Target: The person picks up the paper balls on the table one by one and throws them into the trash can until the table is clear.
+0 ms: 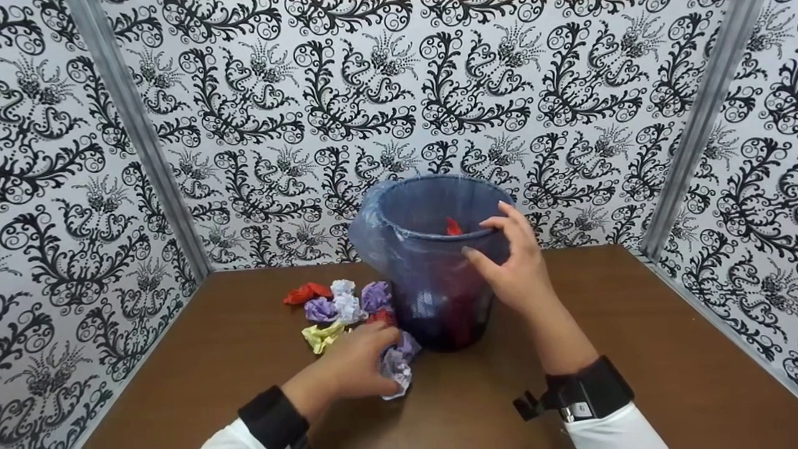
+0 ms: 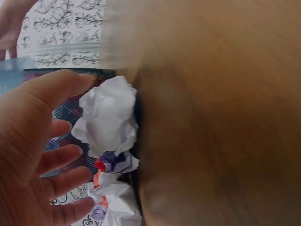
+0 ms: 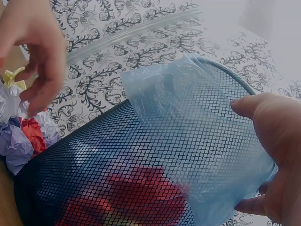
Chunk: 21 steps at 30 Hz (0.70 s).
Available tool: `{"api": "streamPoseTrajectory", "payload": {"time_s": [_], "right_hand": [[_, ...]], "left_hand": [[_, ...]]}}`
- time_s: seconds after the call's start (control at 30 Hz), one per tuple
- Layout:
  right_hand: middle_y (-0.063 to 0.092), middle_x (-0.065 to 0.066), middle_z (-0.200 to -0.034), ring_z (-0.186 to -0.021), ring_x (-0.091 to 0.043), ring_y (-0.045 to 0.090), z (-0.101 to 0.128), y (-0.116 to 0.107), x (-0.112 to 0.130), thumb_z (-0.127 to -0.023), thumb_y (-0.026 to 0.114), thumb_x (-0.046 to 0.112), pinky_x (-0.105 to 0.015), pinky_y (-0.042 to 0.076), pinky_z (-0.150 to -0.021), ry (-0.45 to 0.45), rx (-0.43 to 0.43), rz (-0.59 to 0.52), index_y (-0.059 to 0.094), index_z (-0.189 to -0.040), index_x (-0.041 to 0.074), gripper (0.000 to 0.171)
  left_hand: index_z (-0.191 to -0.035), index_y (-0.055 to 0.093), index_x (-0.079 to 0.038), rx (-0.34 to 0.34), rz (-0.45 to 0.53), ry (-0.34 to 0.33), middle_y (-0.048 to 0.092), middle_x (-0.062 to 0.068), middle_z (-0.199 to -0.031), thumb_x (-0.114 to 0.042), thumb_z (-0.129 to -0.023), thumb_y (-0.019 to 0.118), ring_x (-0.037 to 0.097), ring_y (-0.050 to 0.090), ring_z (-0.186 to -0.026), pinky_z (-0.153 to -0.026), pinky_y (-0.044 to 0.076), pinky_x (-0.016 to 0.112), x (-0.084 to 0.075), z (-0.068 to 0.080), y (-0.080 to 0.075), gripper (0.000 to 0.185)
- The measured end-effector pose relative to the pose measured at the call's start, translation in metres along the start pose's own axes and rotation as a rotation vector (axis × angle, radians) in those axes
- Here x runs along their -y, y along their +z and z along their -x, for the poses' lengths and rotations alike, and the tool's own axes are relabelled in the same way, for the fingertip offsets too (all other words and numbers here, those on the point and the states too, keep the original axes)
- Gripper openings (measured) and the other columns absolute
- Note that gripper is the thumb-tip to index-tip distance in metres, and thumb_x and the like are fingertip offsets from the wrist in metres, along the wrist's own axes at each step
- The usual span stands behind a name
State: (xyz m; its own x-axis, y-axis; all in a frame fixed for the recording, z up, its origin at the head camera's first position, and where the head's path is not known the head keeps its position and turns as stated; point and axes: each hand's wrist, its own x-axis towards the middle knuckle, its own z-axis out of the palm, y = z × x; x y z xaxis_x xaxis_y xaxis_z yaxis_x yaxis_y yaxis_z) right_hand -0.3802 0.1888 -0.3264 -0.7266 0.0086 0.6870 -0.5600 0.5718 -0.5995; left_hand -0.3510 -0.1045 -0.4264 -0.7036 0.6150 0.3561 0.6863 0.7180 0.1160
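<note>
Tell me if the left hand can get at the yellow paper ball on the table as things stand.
Probably yes: the left hand rests right beside the yellow paper ball, with nothing lying between them on the table.

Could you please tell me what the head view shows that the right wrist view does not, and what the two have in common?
Only the head view shows the whole brown table, the yellow paper ball lying on it, and the black wrist bands. Only the right wrist view shows close up the bin's black mesh, the red paper seen through it, and the blue liner's folded edge. Both show the mesh bin, the right hand at its rim, the left hand by the crumpled paper balls, and the patterned walls.
</note>
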Motion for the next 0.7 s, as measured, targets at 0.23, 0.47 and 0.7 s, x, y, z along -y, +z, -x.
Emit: {"api": "streamPoseTrajectory", "payload": {"time_s": [0.23,0.47,0.7], "right_hand": [[0.034,0.004,-0.152,-0.142,-0.026,0.030,0.000,0.000,0.001,-0.077,0.080,0.039,-0.056,0.026,-0.111,-0.012,-0.013,-0.013,0.060,-0.115,0.025,0.045],[0.033,0.000,-0.154,-0.141,-0.029,0.030,0.000,0.000,0.002,-0.077,0.080,0.041,-0.060,0.027,-0.109,0.001,-0.003,-0.011,0.060,-0.115,0.026,0.046],[0.033,0.005,-0.153,-0.142,-0.028,0.030,0.000,0.001,0.002,-0.077,0.080,0.041,-0.060,0.026,-0.109,0.003,-0.005,-0.013,0.060,-0.115,0.026,0.045]], "left_hand": [[-0.100,0.058,-0.025,0.036,-0.005,-0.004,0.054,-0.008,-0.094,-0.039,-0.053,0.081,0.013,0.056,-0.077,-0.065,0.048,0.033,-0.001,0.006,0.008,0.054],[-0.107,0.058,-0.023,0.068,0.091,-0.008,0.053,-0.007,-0.102,-0.028,-0.054,0.081,0.012,0.055,-0.080,-0.067,0.049,0.031,0.000,0.009,0.011,0.058],[-0.102,0.058,-0.020,0.080,0.179,0.015,0.053,-0.006,-0.103,-0.019,-0.057,0.080,0.010,0.054,-0.085,-0.075,0.049,0.028,-0.001,0.012,0.012,0.051]]}}
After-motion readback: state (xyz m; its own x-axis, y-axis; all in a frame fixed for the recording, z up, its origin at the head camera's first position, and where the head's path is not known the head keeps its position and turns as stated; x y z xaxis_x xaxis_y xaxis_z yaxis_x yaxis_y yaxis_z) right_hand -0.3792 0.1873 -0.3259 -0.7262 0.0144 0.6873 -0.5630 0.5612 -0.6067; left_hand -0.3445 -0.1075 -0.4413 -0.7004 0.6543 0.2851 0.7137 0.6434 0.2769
